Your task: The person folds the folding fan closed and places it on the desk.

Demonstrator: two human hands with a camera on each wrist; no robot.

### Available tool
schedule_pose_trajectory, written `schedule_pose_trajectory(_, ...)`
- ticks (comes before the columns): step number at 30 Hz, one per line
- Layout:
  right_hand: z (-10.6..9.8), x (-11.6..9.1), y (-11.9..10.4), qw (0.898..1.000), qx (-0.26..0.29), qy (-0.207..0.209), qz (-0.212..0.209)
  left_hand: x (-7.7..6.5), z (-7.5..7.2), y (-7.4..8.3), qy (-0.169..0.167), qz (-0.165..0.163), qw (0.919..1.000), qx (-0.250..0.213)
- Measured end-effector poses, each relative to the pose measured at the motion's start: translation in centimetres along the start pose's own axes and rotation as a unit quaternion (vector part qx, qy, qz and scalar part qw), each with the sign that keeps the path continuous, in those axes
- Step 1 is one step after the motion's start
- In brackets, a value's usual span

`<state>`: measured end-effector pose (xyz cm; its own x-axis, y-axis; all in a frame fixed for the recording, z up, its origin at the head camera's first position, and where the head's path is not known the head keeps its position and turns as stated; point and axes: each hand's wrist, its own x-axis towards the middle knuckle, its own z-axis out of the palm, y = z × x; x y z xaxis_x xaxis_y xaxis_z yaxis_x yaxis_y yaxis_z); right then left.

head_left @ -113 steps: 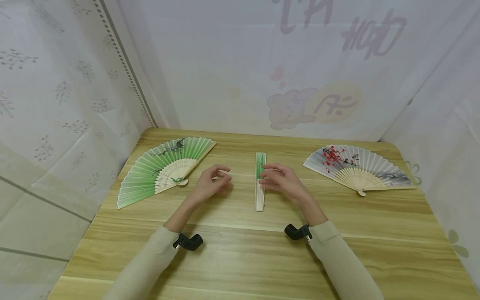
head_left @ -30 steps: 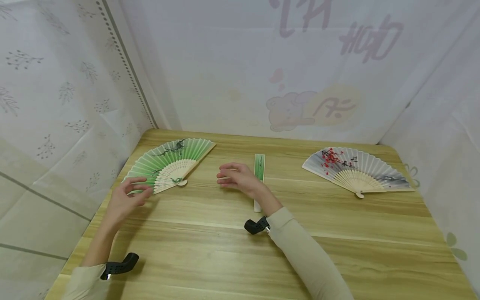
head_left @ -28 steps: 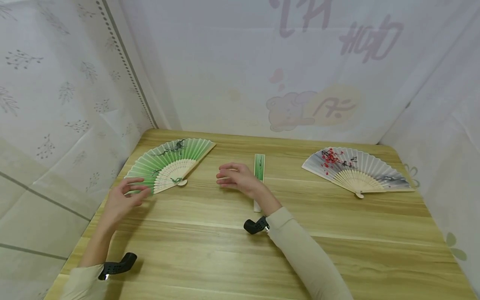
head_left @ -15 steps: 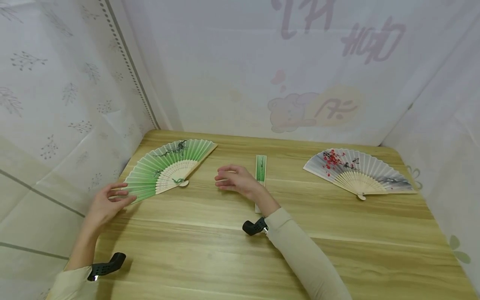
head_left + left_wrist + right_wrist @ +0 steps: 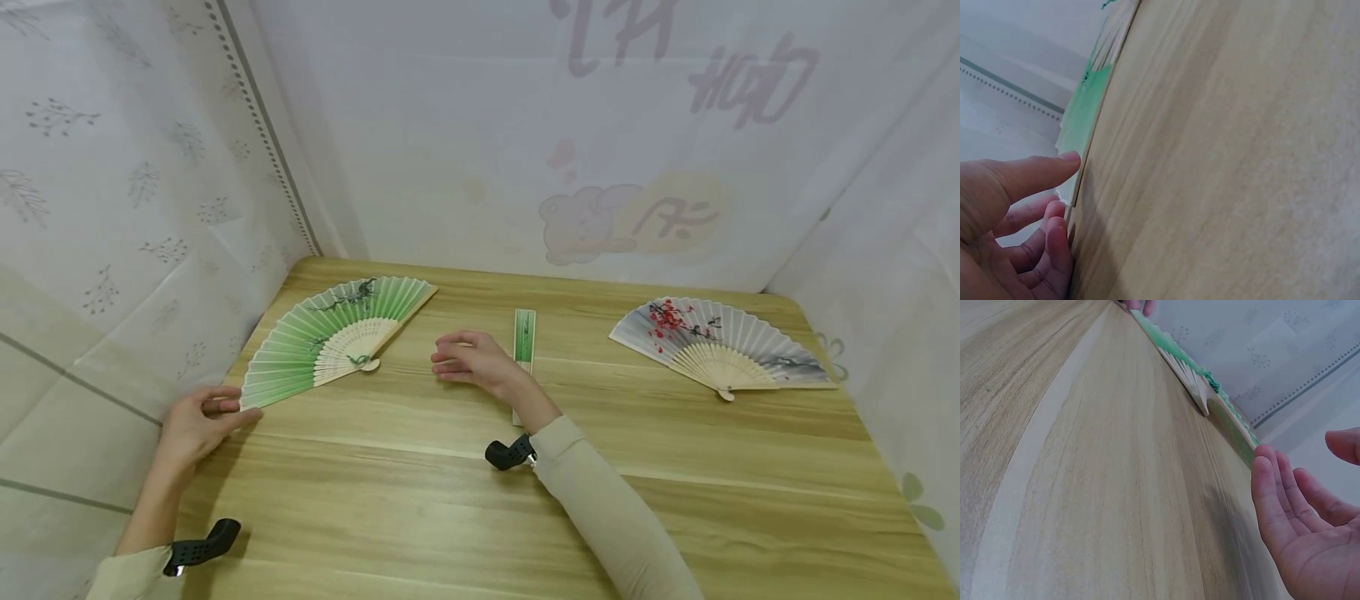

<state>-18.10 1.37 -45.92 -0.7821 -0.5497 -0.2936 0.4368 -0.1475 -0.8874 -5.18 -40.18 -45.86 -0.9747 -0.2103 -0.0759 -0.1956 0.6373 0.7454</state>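
Observation:
The open green fan [image 5: 288,354] lies spread at the left of the table, with a dark branch print, pale ribs and a green cord. At its lower left corner is my left hand [image 5: 197,425]. In the left wrist view the thumb [image 5: 1035,178] crosses in front of the fan's green leaf [image 5: 1082,122], with the fingers close by its corner; whether they touch it I cannot tell. My right hand [image 5: 480,364] hovers with loosely bent fingers and holds nothing. Its wrist partly covers a folded green fan [image 5: 524,337]. Farther right lies an open grey-white fan [image 5: 720,342] with red blossoms.
The fans lie on a wooden table [image 5: 420,500]. Printed white curtains [image 5: 420,150] hang behind it and along both sides. A black wrist camera [image 5: 202,546] sits on the left sleeve and another wrist camera [image 5: 510,454] on the right.
From the middle of the table my left hand has moved left, then down to the green fan's lower left corner. My right hand has shifted left of the folded fan. The fans stay put.

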Motion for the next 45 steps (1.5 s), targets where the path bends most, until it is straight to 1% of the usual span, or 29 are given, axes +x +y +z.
schedule_pose_trajectory(4,0.1,-0.1,-0.1,1.000,-0.002,-0.007,0.001,0.0,0.0,-0.3,0.026,-0.008,0.9993,0.025)
schedule_pose_trajectory(7,0.1,-0.1,-0.2,1.000,-0.005,-0.005,0.000,-0.1,-0.1,-0.5,0.038,-0.018,0.9984,0.038)
schedule_pose_trajectory(9,0.1,-0.1,-0.2,1.000,-0.007,-0.002,0.001,-0.1,-0.1,-0.6,0.039,-0.021,0.9982,0.041)
schedule_pose_trajectory(14,0.2,-0.1,-0.2,1.000,-0.011,-0.002,0.002,-0.1,0.1,-0.6,0.039,-0.015,0.9988,0.025)
schedule_pose_trajectory(18,0.3,-0.1,-0.1,1.000,-0.017,-0.008,0.001,0.0,0.2,-0.5,0.038,-0.019,0.9990,0.013)
schedule_pose_trajectory(23,0.5,0.0,0.0,1.000,-0.016,-0.010,0.002,0.0,0.0,-0.3,0.033,-0.028,0.9990,0.010)
schedule_pose_trajectory(27,0.7,0.3,0.2,1.000,-0.017,-0.011,0.006,-0.1,-0.1,-0.1,0.025,-0.035,0.9991,0.000)
schedule_pose_trajectory(31,1.0,0.6,0.4,1.000,-0.018,-0.011,0.011,-0.2,-0.1,-0.1,0.025,-0.038,0.9990,-0.004)
schedule_pose_trajectory(38,1.7,1.4,0.9,0.999,-0.014,0.002,0.029,-0.3,0.0,-0.3,0.023,-0.049,0.9985,-0.011)
schedule_pose_trajectory(45,2.1,1.7,1.1,0.999,-0.022,0.002,0.038,0.0,-0.1,-0.6,0.026,-0.039,0.9988,-0.016)
